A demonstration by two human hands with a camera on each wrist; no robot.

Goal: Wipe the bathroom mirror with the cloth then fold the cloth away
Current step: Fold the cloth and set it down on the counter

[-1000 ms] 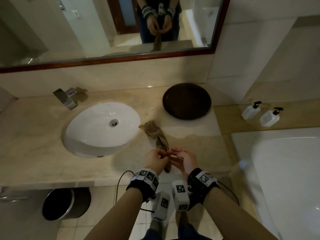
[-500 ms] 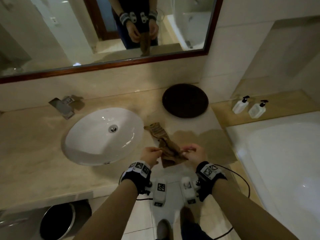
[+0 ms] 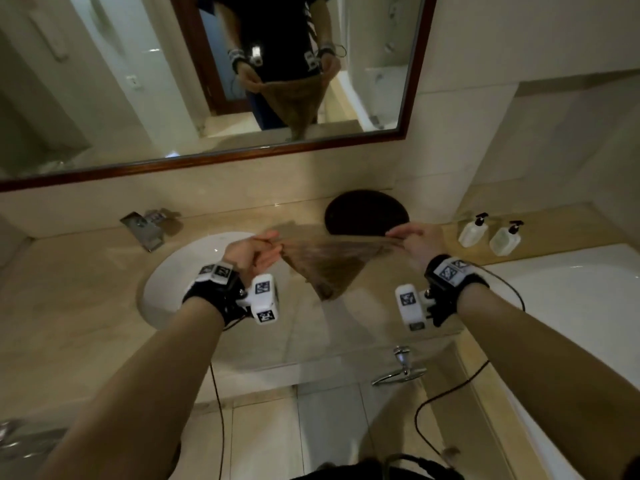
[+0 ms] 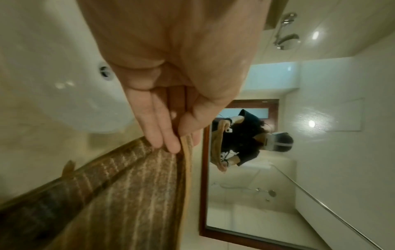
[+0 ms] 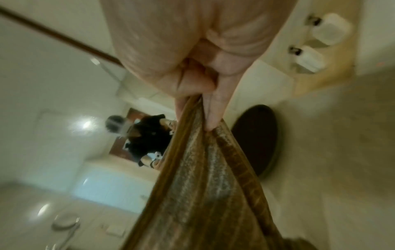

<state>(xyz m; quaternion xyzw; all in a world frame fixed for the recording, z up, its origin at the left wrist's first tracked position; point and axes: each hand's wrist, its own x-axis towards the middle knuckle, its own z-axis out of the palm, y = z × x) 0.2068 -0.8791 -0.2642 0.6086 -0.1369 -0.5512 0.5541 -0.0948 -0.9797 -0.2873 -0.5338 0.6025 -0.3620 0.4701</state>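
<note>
A brown striped cloth (image 3: 329,261) hangs stretched between my two hands above the counter, its lower corner drooping to a point. My left hand (image 3: 256,249) pinches the cloth's left corner over the basin's right edge; the left wrist view shows thumb and fingers (image 4: 164,137) clamped on the cloth (image 4: 128,194). My right hand (image 3: 414,237) pinches the right corner in front of the dark round tray; the right wrist view shows the cloth (image 5: 203,186) running from its fingers (image 5: 213,115). The wood-framed mirror (image 3: 138,98) is on the wall ahead and reflects me holding the cloth.
A white oval basin (image 3: 180,278) is sunk in the beige counter (image 3: 69,306), with a chrome tap (image 3: 143,230) behind it. A dark round tray (image 3: 363,211) sits at the back right. Two white pump bottles (image 3: 490,233) stand on the ledge by the bathtub (image 3: 571,323).
The cloth lay bunched on the counter between my close-set hands; now both hands have lifted it and pulled apart, spreading it taut in the air.
</note>
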